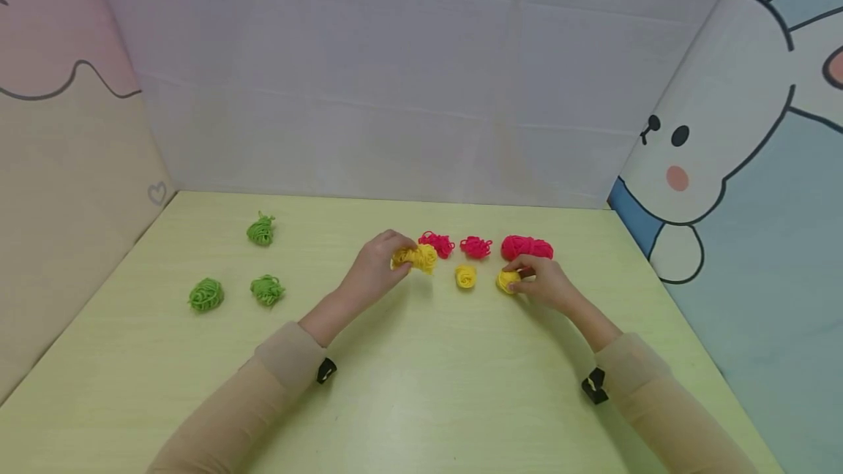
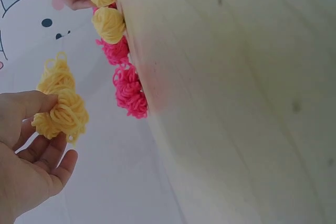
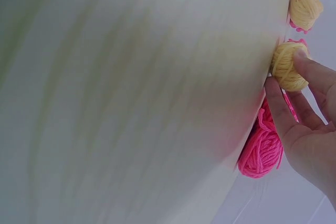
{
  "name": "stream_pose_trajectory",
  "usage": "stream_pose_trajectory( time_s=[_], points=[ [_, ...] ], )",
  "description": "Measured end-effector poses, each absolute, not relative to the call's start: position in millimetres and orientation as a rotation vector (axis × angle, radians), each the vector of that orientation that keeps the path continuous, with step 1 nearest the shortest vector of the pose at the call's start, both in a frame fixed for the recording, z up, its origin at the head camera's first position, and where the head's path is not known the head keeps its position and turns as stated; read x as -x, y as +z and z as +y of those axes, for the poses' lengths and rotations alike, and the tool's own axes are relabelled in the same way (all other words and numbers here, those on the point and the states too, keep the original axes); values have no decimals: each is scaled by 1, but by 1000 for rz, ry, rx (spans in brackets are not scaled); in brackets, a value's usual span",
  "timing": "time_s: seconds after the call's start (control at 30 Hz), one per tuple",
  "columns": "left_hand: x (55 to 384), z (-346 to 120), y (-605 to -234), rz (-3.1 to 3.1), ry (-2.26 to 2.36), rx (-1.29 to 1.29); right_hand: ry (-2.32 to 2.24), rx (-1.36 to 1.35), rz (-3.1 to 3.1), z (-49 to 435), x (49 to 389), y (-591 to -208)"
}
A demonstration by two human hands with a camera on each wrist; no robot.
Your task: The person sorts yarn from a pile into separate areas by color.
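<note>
The yellow yarn bundle point(image 1: 424, 258) is fluffy and lumpy, its strands coiled in thick loops, with a few loose loops sticking out at one end and short wisps at the other. It is up off the pale table point(image 1: 421, 386), in front of and slightly left of a loopy pink tangle point(image 1: 437, 243). The small yellow ball point(image 1: 506, 281) looks neater, rounded and tightly wound, and sits low at the tabletop just in front of the large pink skein point(image 1: 527, 247), which is long and smoothly wrapped. The left hand point(image 1: 380, 262) reaches forward and inward, pinching the bundle between thumb and fingers, while its outer fingers curve loosely, slightly spread. The right hand point(image 1: 545, 282) comes in from the other side, angled inward, thumb and fingers closed around the sides of the ball. Between the two hands stand another yellow ball point(image 1: 465, 276) and, behind it, a second pink tangle point(image 1: 476, 247). Well apart on the left lie three green balls point(image 1: 206, 295), rough and stringy, one farther back than the others.
</note>
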State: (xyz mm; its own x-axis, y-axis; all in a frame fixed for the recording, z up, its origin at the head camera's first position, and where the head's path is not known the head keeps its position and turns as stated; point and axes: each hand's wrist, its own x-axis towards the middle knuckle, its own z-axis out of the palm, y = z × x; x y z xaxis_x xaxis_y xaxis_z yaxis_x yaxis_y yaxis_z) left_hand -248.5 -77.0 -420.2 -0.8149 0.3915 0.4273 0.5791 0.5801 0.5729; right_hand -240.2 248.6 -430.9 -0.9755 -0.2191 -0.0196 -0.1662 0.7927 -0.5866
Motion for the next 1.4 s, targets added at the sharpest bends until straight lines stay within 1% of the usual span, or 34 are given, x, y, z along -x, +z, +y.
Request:
stream_pose_trajectory(
  time_s=[0.67, 0.9, 1.4],
  points=[
    [272, -66, -436, -2773, -1057, 799, -936, 299, 2883, 249, 241, -431],
    [281, -62, -439, -2859, -990, 825, -934, 294, 2871, 250, 243, -431],
    [289, -56, -439, -3027, -918, 805, -933, 289, 2862, 250, 244, -430]
  ],
)
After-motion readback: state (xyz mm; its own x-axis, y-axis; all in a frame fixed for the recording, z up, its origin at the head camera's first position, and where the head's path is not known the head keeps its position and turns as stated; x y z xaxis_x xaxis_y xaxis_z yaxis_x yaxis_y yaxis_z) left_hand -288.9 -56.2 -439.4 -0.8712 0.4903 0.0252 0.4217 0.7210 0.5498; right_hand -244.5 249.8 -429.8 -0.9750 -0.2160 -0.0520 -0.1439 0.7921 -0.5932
